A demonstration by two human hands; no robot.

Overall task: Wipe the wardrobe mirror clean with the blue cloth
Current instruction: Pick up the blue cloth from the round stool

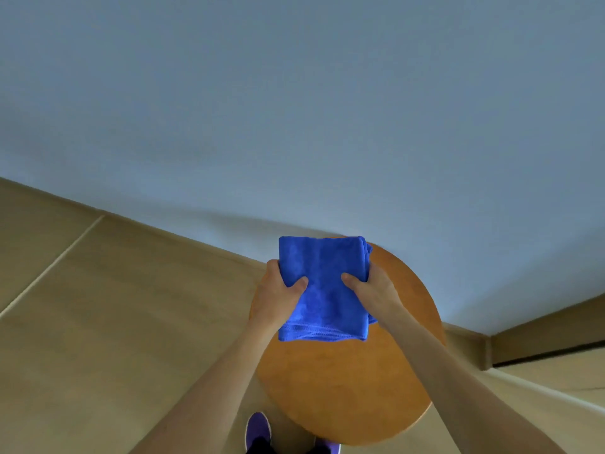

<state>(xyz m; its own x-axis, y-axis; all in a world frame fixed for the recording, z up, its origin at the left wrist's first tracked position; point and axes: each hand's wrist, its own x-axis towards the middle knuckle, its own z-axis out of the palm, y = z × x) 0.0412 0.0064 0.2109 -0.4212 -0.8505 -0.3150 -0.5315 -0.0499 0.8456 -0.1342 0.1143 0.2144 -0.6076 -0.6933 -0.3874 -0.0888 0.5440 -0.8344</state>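
My left hand (278, 299) and right hand (373, 290) each pinch a side edge of the folded blue cloth (322, 257), fingers beneath, thumbs on top, above the round tabletop (343, 388). Judged light, soft, limp: grip the folded edges.

Round orange-brown wooden tabletop (343, 388), beige tiled floor (114, 322), pale blue-grey wall (294, 109).
The tabletop lies beneath the fingers (302, 282), the wall rises beyond them, the floor spreads leftward, purple shoes (258, 427) show well below.
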